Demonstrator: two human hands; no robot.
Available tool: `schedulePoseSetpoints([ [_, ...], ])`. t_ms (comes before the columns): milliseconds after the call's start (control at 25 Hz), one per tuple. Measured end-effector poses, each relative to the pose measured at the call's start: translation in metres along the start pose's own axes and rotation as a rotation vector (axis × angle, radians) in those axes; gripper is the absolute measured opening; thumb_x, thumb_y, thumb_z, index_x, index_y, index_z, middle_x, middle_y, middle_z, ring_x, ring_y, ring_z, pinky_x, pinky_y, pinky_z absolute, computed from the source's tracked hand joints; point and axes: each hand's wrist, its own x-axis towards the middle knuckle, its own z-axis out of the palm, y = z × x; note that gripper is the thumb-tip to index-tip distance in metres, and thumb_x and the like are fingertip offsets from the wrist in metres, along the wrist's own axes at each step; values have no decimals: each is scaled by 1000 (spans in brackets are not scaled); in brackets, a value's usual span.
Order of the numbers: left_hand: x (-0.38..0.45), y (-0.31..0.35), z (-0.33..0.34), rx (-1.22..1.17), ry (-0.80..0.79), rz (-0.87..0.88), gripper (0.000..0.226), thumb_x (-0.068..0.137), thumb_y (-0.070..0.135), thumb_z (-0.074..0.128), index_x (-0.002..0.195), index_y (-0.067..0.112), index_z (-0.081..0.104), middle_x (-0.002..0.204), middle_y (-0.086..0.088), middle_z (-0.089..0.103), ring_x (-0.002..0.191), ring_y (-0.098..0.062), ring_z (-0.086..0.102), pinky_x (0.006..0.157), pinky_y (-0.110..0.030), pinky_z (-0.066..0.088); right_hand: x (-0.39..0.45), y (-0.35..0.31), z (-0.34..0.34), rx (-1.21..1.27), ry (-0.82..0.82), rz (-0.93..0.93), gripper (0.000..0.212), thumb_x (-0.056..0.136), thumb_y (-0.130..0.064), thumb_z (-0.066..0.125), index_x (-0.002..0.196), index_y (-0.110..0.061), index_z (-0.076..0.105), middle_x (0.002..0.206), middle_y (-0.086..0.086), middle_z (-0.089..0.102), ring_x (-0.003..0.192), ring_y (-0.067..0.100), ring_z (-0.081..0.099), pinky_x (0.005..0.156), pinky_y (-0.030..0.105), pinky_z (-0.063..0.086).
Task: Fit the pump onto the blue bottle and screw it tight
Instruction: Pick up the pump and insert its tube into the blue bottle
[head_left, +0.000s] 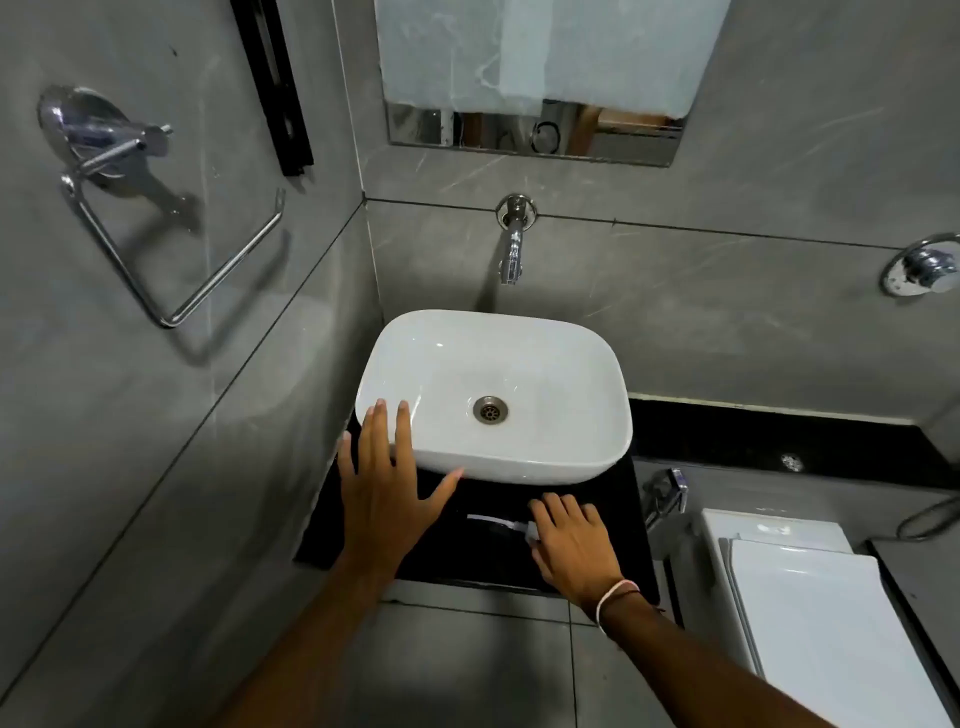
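A pump (498, 521) with a white dip tube lies flat on the black counter (467, 561) in front of the basin. Its head is under the fingers of my right hand (571, 545), which rests on it with fingers curled down. Whether that hand grips the pump is hard to tell. My left hand (387, 483) is spread flat, fingers apart, over the counter and against the basin's front left rim, holding nothing. No blue bottle shows in the view.
A white basin (571, 441) sits on the counter below a wall tap (511, 244). A chrome towel ring (156, 218) hangs on the left wall. A white toilet cistern (810, 597) stands at the right, with a chrome valve (665, 491) beside it.
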Motion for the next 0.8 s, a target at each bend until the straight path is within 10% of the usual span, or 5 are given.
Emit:
schedulePoseSetpoints([
  [280,-45,-46,40,-592,-110,-497,121,62,60,82,156,20,16,161,-9,29,147,-20,27,117,-40,31,29,-9,37,46,-295,177,36,98,-26,53,132,-17,47,134,7,53,124,30,52,99,43,46],
  [560,-61,-60,85,-750,-101,-740,87,57,38,94,133,21,55,126,-3,64,115,-19,62,84,-1,42,31,-28,35,646,23,24,40,101,-20,61,139,-8,56,124,7,54,101,22,66,92,37,56],
  [800,-68,-64,89,-781,-111,-723,84,58,53,88,130,18,62,111,9,70,107,-11,67,82,1,42,40,-51,-11,1152,270,220,39,77,-14,89,107,-29,71,99,-13,76,92,7,74,83,16,57],
])
